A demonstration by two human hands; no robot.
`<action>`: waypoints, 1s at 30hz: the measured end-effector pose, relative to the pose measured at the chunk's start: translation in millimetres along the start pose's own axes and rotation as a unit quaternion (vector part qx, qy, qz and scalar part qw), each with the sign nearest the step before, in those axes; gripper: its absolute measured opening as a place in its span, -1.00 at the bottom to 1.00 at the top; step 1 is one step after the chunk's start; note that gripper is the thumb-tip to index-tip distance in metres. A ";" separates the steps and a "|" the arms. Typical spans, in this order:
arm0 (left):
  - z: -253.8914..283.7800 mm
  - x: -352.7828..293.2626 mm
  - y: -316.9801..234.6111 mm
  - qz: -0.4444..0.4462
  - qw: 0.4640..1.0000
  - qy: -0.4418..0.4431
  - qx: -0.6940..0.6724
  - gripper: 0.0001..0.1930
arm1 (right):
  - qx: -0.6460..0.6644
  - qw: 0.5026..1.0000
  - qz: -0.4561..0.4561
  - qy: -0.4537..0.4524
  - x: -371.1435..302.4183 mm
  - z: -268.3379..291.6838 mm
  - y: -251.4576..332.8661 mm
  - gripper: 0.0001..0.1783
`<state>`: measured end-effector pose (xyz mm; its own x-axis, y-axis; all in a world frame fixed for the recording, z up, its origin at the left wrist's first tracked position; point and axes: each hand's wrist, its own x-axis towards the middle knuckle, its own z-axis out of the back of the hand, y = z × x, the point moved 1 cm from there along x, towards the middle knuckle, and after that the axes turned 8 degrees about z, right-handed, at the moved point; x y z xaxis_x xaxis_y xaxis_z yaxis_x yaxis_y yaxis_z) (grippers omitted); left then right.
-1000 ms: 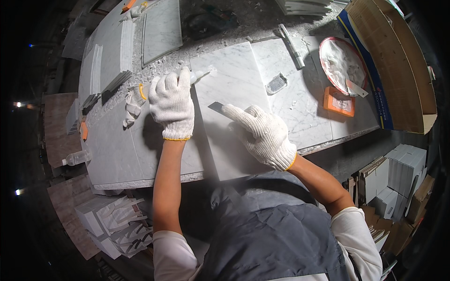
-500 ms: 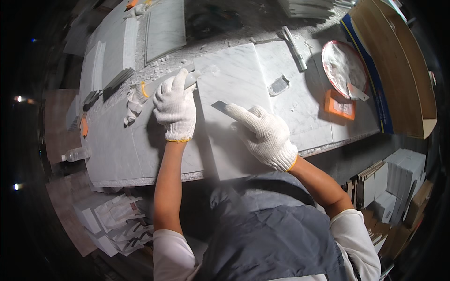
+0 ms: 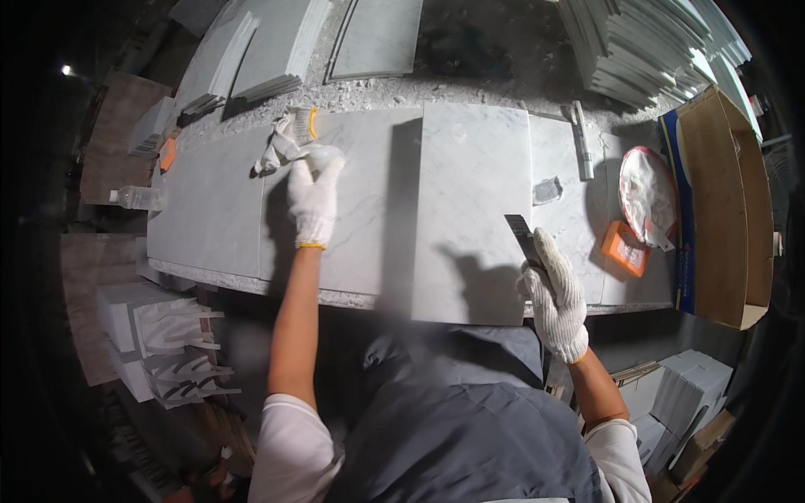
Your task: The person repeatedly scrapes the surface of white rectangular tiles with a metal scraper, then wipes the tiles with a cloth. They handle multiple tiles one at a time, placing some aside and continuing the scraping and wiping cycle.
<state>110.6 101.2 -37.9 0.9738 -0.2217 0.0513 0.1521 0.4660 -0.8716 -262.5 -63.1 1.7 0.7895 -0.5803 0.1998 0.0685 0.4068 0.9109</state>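
Observation:
My left hand, in a white knitted glove, is closed around a whitish, translucent piece whose kind I cannot make out. Just beyond it lies a crumpled white work glove with a yellow cuff. My right hand, gloved too, grips a flat, narrow dark blade that points up and to the left. The blade is over the right edge of a grey-veined white marble tile, which lies on the stone-topped bench between my hands. The hand casts a shadow on the tile.
On the right are a grey patch, a marker-like tube, a red-rimmed bowl of white paste, an orange box and an open cardboard box. Tile stacks stand behind. A plastic bottle is far left.
My left hand has drawn away from the tile toward the crumpled glove. My right hand has moved right with the blade, from above the tile to its right edge. The view has shifted.

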 end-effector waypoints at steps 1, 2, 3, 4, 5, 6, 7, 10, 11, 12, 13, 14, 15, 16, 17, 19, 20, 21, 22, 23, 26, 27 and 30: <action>-2.4 -1.7 5.1 0.021 0.997 -0.025 0.070 -0.52 | 0.004 1.000 0.008 -0.005 -0.5 -5.0 3.6 -0.41; -7.7 -3.3 9.0 0.010 0.991 -0.036 0.130 -0.48 | 0.012 1.000 0.011 -0.022 1.3 -12.1 7.4 -0.41; -9.4 -3.2 12.3 0.012 0.989 -0.044 0.139 -0.46 | -0.009 0.999 0.043 -0.023 5.7 -20.2 11.3 -0.38; -12.4 -2.5 14.3 0.005 0.988 -0.046 0.147 -0.45 | -0.017 0.997 0.071 0.004 9.9 -25.5 15.8 -0.39; -13.4 -1.3 15.3 -0.003 0.986 -0.056 0.157 -0.43 | -0.027 0.994 0.103 0.000 13.9 -32.3 20.3 -0.38; -14.1 -0.4 15.4 -0.001 0.987 -0.046 0.157 -0.42 | -0.035 0.995 0.098 0.004 17.7 -37.6 23.6 -0.37; -14.6 -0.3 14.5 0.001 0.986 -0.045 0.161 -0.42 | -0.050 0.991 0.122 0.007 22.5 -42.6 25.8 -0.36; -10.3 -8.7 8.7 0.006 0.989 -0.050 0.139 -0.35 | -0.086 0.987 0.133 0.015 28.1 -49.0 29.5 -0.34; -8.0 -14.5 6.7 0.003 0.991 -0.059 0.119 -0.34 | -0.081 0.986 0.148 0.003 28.0 -49.3 29.6 -0.35; -5.1 -22.7 4.7 -0.015 0.993 -0.065 0.095 -0.33 | -0.075 0.985 0.153 -0.009 27.5 -49.2 28.9 -0.35; -1.5 -31.1 3.2 -0.014 0.991 -0.094 0.094 -0.32 | -0.069 0.987 0.146 -0.010 26.3 -49.2 27.9 -0.36; 4.1 -42.4 1.7 -0.051 0.987 -0.119 0.099 -0.31 | -0.061 0.990 0.130 -0.011 25.1 -49.4 26.6 -0.36; 8.5 -51.0 -1.5 -0.149 0.971 -0.154 0.110 -0.46 | -0.049 0.993 0.111 -0.014 23.8 -49.6 25.5 -0.37; 14.7 -60.0 -3.3 -0.181 0.961 -0.162 0.131 -0.65 | -0.051 0.993 0.106 -0.016 22.8 -50.1 24.7 -0.37; 17.9 -69.1 -4.7 -0.196 0.969 -0.118 0.094 -0.75 | -0.048 0.994 0.099 -0.018 21.8 -50.8 24.0 -0.37; 17.2 -85.3 -10.2 -0.251 0.967 -0.027 0.012 -0.85 | -0.036 0.995 0.095 -0.025 20.5 -52.0 22.9 -0.37; 14.8 -93.5 -15.1 -0.314 0.949 0.025 -0.025 -0.85 | -0.027 0.994 0.098 -0.029 19.8 -52.2 22.5 -0.36; 8.5 -99.4 -20.7 -0.345 0.938 0.024 0.000 -0.75 | -0.013 0.994 0.099 -0.035 19.3 -52.1 21.9 -0.36; 3.7 -103.0 -27.6 -0.361 0.931 0.033 0.048 -0.71 | -0.019 0.993 0.109 -0.034 18.7 -51.7 21.6 -0.35; -2.8 -106.2 -34.7 -0.313 0.945 0.070 0.062 -0.65 | -0.022 0.992 0.116 -0.034 18.1 -50.9 21.1 -0.35; -30.2 -93.1 -62.5 -0.356 0.922 0.095 0.123 -0.50 | -0.031 0.993 0.109 -0.028 15.3 -47.6 19.5 -0.35; -41.3 -84.3 -71.3 -0.378 0.908 0.085 0.157 -0.41 | -0.033 0.994 0.102 -0.025 14.2 -46.8 19.3 -0.35; -73.2 -56.9 -87.9 -0.424 0.875 0.120 0.201 -0.12 | -0.048 0.994 0.094 -0.028 12.2 -45.8 19.3 -0.36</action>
<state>29.4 10.2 0.1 0.4254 -0.7845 0.4511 0.8971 0.2997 -0.3247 -223.5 -30.0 5.2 0.7588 -0.5246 0.3860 -0.0182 0.5754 0.8176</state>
